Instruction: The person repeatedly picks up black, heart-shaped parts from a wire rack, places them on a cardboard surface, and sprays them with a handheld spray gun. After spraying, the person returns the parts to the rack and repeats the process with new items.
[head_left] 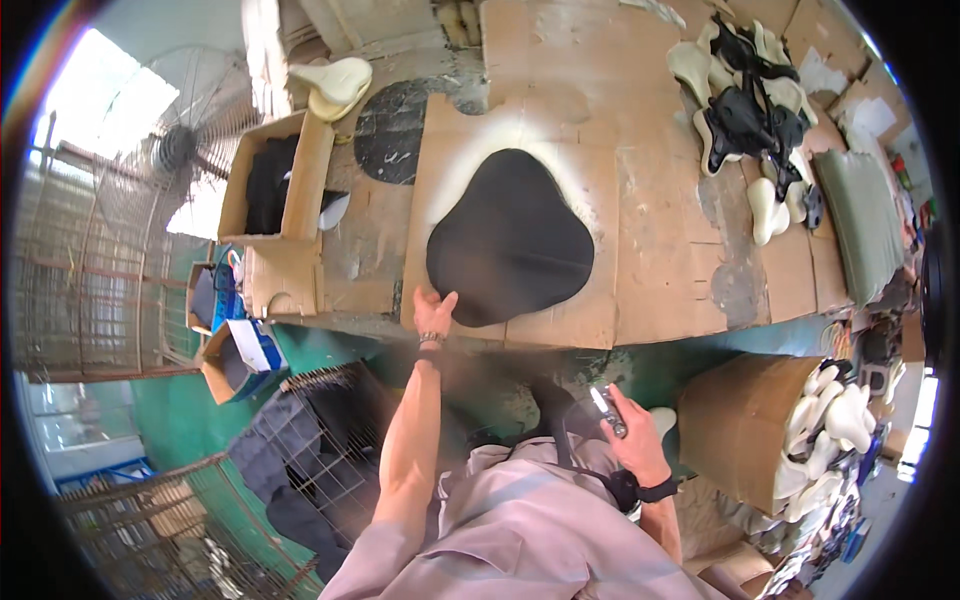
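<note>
A black, rounded-triangular saddle cover piece (pixel 512 235) lies flat on the cardboard-covered table (pixel 660 270), its narrow end pointing away from me. White residue surrounds its far edges on the cardboard. My left hand (pixel 433 312) is at the near left corner of the piece, thumb and fingers apart; the thumb tip overlaps the black edge. Closed in my right hand (pixel 637 440) is a small shiny metal tool that looks like a spray gun (pixel 608 412), held low in front of my body, off the table's near edge. Its lower part is hidden by my fingers.
Black and white bicycle saddles (pixel 750 110) are piled at the far right. A cardboard box (pixel 275 180) with dark material and two pale saddles (pixel 335 85) stand at the left. A large carton (pixel 740 430) of white saddles is right of me; a wire rack (pixel 330 440) is left.
</note>
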